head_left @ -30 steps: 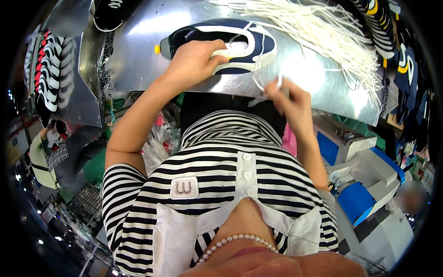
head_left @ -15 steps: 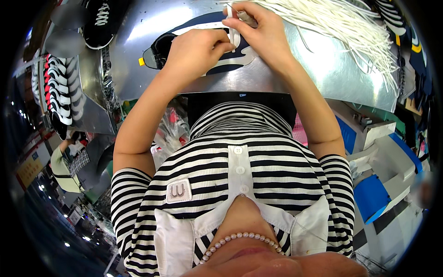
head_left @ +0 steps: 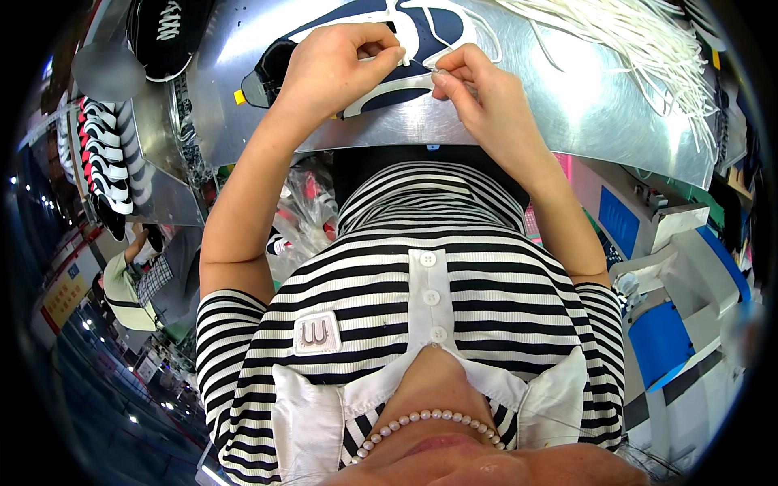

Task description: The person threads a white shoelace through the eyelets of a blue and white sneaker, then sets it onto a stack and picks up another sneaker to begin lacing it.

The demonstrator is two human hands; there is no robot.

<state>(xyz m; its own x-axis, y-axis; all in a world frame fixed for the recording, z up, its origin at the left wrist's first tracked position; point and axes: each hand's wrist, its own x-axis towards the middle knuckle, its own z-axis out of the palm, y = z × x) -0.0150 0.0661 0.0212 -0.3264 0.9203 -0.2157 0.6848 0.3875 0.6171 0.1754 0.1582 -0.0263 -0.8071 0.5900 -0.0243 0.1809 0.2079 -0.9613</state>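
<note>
A dark blue and white shoe upper [head_left: 354, 14] lies flat on the metal table, its black heel end to the left. A white shoelace [head_left: 492, 39] loops over its right part. My left hand [head_left: 336, 69] rests over the upper's middle, thumb and forefinger pinched at the white lacing edge, apparently on the lace. My right hand [head_left: 490, 93] is just right of it, fingers closed on a thin pointed tool [head_left: 417, 62] whose dark shaft points toward my left fingertips; its handle is hidden by the fingers.
Loose white laces [head_left: 624, 49] are heaped on the table's [head_left: 559, 105] right side. A black laced shoe [head_left: 166, 36] sits at the far left, with several white, black and red shoe parts [head_left: 105, 154] racked below it. A blue and grey machine [head_left: 660, 340] stands at right; a person [head_left: 126, 283] is at lower left.
My right hand has come down toward me, from above the upper to its near edge, and the tool's handle no longer shows. The lace now loops out to the right. My left hand has shifted slightly.
</note>
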